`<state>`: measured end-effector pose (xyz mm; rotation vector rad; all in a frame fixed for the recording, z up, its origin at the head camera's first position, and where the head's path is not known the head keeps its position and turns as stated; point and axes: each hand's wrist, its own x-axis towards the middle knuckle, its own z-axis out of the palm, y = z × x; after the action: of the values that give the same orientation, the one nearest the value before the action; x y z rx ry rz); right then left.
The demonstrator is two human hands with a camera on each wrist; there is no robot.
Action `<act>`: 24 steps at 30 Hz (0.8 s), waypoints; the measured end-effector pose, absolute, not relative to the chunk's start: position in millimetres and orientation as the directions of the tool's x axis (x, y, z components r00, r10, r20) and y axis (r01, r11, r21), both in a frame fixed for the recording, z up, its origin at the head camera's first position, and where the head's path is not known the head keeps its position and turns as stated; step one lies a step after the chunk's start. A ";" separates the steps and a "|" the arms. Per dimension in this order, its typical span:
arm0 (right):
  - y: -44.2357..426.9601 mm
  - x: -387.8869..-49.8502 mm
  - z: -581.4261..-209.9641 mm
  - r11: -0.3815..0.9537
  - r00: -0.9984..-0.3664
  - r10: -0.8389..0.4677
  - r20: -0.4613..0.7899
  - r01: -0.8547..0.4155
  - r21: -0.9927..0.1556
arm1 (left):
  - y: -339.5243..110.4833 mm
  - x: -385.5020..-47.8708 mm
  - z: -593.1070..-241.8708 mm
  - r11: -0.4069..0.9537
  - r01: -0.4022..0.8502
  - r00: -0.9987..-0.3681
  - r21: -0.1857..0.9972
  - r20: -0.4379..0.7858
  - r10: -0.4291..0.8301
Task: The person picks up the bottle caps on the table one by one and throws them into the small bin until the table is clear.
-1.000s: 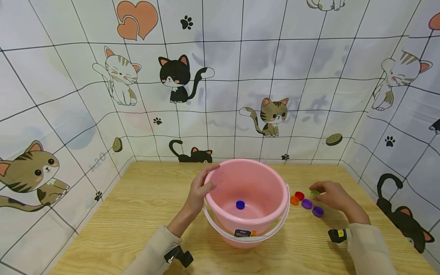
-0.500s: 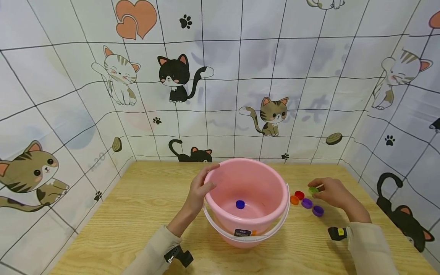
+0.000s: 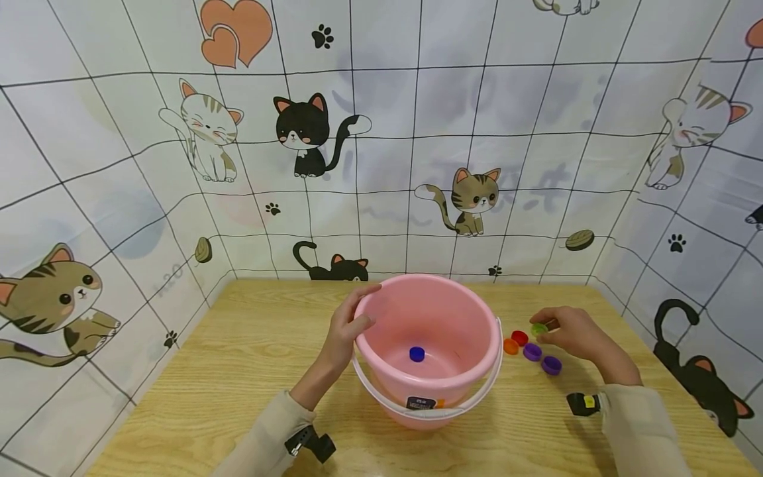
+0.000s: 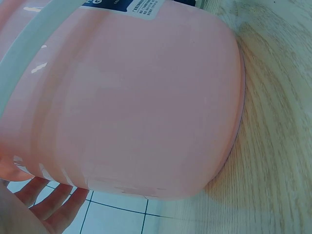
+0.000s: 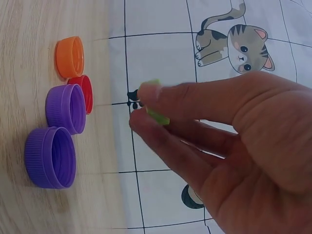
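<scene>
My left hand (image 3: 347, 328) grips the left rim of a pink bucket (image 3: 426, 382), thumb inside and fingers around the outside. The bucket stands upright on the table, tilted little if at all, with one blue bottle cap (image 3: 416, 354) on its floor. In the left wrist view, fingers (image 4: 68, 207) show against the bucket's outer wall. Between thumb and fingertips, my right hand (image 3: 575, 332) pinches a green bottle cap (image 5: 158, 116), held above the table. Below it lie an orange cap (image 5: 71, 57), a red cap (image 5: 87, 95) and two purple caps (image 5: 51, 158).
A white handle (image 3: 430, 415) hangs down over the bucket's front. The wooden table (image 3: 238, 371) meets walls covered in a cat-print sheet (image 3: 387, 165) at the back and both sides.
My right hand has lifted the green cap off the table and moved it slightly left. The left hand and the bucket have stayed in place.
</scene>
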<state>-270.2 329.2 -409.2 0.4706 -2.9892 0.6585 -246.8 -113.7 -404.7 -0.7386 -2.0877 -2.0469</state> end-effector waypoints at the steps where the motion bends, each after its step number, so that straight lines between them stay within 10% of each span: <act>1: 328.6 -270.2 -409.2 0.864 -0.953 -0.282 0.108 -0.301 -0.404 | -113.8 -246.7 -404.8 -0.036 0.422 -0.873 0.906 0.417 0.252; 24: 321.7 -266.3 -398.2 0.853 -0.940 -0.316 0.128 -0.340 -0.396 | -114.2 -248.8 -405.7 -0.036 0.436 -0.866 0.899 0.430 0.255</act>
<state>-266.3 321.7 -398.2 0.5260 -2.9674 0.6513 -248.8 -114.2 -405.7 -0.7533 -2.0828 -2.0344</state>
